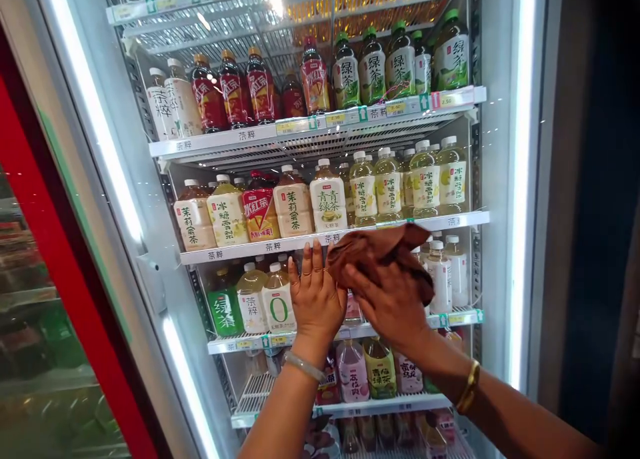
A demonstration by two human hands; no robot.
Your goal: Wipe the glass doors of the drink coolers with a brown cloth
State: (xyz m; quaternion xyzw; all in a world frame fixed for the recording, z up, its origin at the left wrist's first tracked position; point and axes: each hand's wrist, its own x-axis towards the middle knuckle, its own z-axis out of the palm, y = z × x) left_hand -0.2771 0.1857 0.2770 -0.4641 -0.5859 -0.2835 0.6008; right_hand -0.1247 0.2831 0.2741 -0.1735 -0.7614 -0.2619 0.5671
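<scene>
A brown cloth (pixel 405 242) is bunched under my right hand (pixel 393 306), whose fingers press on it in front of the shelf's white front strip. Part of the cloth is blurred. To its left, my left hand (pixel 317 292) lies flat with fingers stretched upward, the tips by the price strip (pixel 273 247) of the middle shelf. Whether the palm rests on glass or on the shelf is hard to make out. Behind both hands stand drink bottles, among them a clear one with a green "0" label (pixel 279 306). The hands and cloth hide several bottles.
Tea bottles fill the shelves of a lit upright cooler, such as green-capped ones (pixel 373 66) on the upper shelf and white-capped ones (pixel 330 196) below. Bright light tubes (pixel 520 179) run down both sides. A red frame (pixel 60 246) stands at the left.
</scene>
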